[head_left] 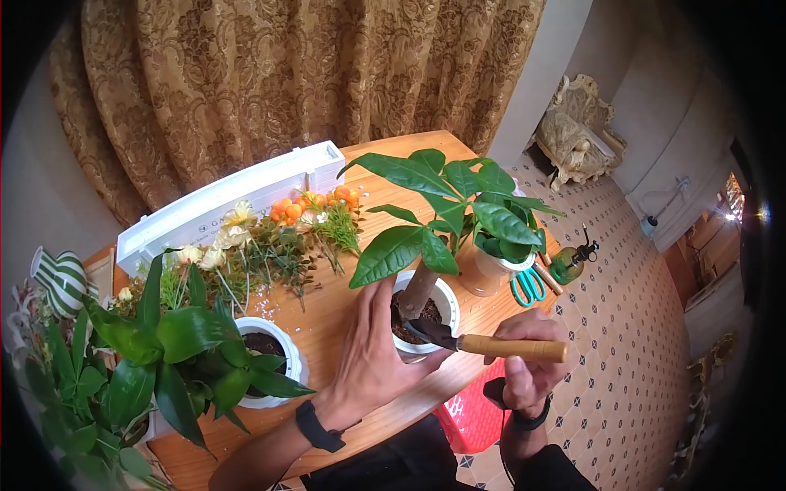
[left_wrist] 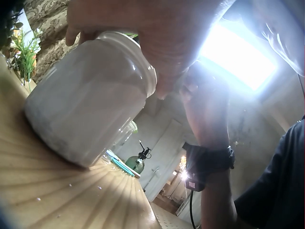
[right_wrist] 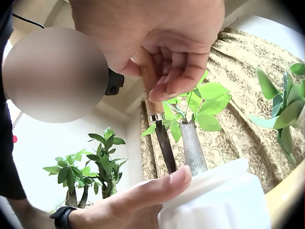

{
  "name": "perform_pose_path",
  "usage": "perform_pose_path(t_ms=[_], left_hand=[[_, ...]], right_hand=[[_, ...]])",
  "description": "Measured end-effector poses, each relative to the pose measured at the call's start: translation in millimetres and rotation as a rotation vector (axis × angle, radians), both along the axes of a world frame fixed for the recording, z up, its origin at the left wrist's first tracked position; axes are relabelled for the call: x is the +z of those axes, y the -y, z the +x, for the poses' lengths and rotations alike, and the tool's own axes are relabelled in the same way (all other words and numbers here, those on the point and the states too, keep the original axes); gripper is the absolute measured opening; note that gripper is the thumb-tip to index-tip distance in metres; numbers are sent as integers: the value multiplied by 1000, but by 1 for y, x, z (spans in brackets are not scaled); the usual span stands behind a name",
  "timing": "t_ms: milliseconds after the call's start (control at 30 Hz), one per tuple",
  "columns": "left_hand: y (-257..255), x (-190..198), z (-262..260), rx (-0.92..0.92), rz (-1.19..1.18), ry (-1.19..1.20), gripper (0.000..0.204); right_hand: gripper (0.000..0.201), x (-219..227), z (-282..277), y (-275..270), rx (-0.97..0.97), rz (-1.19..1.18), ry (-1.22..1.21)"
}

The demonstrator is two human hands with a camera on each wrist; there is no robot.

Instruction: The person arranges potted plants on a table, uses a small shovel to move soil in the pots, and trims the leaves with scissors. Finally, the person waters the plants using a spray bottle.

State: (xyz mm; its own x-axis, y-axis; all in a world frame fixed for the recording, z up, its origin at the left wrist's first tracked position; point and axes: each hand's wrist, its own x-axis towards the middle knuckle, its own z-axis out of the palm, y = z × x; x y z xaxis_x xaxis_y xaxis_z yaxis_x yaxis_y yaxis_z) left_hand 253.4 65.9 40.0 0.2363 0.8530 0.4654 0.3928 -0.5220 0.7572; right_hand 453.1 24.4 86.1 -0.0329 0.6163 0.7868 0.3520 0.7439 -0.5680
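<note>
In the head view, the left hand [head_left: 368,360] is spread wide round the white pot [head_left: 453,303], its fingers along 1 side and its thumb reaching across the near side. The right hand [head_left: 532,360] holds the trowel [head_left: 471,344] by its wooden handle, with the fingers curled. The dark blade reaches over the rim and touches the brown soil [head_left: 399,329] at the foot of the plant [head_left: 419,290]. The plant has a thick trunk and broad green leaves; its pot stands on the wooden table [head_left: 381,184], between a 2nd potted plant [head_left: 190,334] and the green-handled scissors [head_left: 528,286].

In the left wrist view, the left hand lies over the top of the pot, which is smooth and white with a raised rim. Its base is on the table, with small white specks near it.

In the right wrist view, the right hand's fingers close round the handle, and the blade points down beside the grey trunk. The left thumb [right_wrist: 164,188] lies at the rim. The blade's tip is hidden.
</note>
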Motion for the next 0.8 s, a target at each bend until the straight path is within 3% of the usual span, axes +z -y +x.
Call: perform_pose_path(t_ms=[267,800], left_hand=[[-1,0,0,3,-23,-13,110],[-1,-1,0,4,-16,-21,112]], right_hand=[[22,12,-9,-9,6,91,298],[28,15,-8,-9,-30,102,400]])
